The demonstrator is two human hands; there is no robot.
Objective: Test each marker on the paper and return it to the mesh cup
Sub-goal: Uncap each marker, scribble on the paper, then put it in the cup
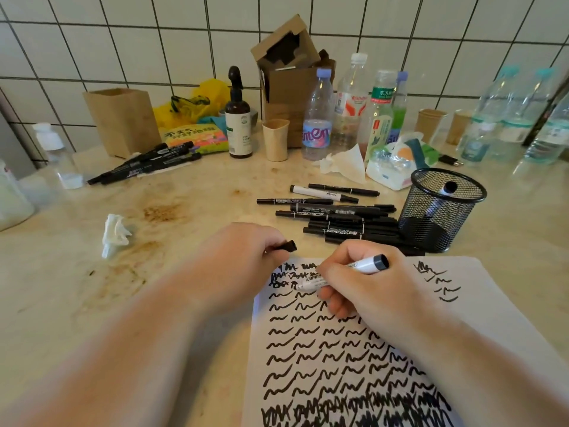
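Observation:
My right hand (366, 291) grips a white marker (366, 265) with a dark end, its tip down on the white paper (480, 291) among black squiggles near the top left. My left hand (243, 260) pinches the marker's black cap (288, 245) just off the paper's top left corner. The black mesh cup (443, 208) stands upright beyond the paper on the right, with one marker (446, 189) leaning inside. A pile of several black markers (338, 215) lies left of the cup.
Another group of black markers (144, 164) lies at the back left by a wooden box (123, 121). Bottles (354, 103), paper cups, a cardboard box, crumpled tissues (115, 234) and a wipes pack crowd the rear of the stained counter along the tiled wall.

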